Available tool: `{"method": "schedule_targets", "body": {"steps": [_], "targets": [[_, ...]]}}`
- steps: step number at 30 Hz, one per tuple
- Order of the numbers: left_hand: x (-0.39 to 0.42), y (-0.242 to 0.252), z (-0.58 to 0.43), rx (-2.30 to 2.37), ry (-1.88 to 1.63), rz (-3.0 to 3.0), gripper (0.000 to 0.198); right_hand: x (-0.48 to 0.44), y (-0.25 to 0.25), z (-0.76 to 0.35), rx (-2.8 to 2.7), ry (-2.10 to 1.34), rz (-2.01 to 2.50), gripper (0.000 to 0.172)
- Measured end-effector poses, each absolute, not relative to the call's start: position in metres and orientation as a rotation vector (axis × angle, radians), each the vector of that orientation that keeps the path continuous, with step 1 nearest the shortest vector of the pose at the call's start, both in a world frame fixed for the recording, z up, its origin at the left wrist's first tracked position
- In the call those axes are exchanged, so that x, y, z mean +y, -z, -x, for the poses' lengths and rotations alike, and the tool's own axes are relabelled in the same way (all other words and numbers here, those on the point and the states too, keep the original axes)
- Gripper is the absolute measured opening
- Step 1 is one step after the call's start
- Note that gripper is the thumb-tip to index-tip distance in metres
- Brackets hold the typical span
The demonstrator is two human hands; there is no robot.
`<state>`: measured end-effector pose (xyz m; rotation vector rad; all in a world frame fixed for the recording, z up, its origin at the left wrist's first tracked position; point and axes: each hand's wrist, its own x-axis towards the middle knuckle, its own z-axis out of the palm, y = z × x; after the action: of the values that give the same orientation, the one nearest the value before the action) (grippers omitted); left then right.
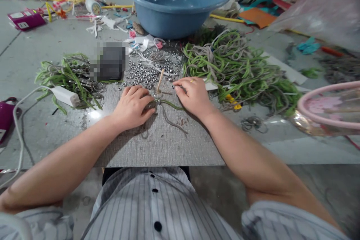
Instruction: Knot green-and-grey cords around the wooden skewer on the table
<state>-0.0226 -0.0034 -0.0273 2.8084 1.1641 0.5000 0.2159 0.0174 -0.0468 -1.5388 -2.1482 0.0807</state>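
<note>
My left hand (134, 107) is closed, its thumb and curled fingers round one end of a green and grey cord (174, 105). Through a small metal piece at its middle, loose cord ends run to the right, a grey one (174, 123) lying toward me. Behind this piece a thin wooden stick (160, 79) stands up at a tilt. My right hand (194, 95) pinches a small shiny metal bead (173, 87) between thumb and forefinger, close to the green cord. Many like metal beads (143, 77) lie scattered just beyond both hands.
A large blue basin (180, 11) stands at the back. Heaped green and grey cords (233, 63) lie on the right, with a smaller bundle (67, 75) on the left by a white plug (66, 96). A dark phone-like slab (111, 62) and a pink-rimmed bag (329, 108) flank the work.
</note>
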Motion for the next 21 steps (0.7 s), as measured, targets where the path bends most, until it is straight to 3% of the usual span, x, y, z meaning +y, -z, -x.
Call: {"method": "schedule_targets", "body": {"steps": [21], "targets": [[-0.0008,0.0287,0.0219,1.107,-0.414,-2.800,0.031,0.0138,0.0534,-0.2177,-2.178,-0.106,1.444,0.027]]}}
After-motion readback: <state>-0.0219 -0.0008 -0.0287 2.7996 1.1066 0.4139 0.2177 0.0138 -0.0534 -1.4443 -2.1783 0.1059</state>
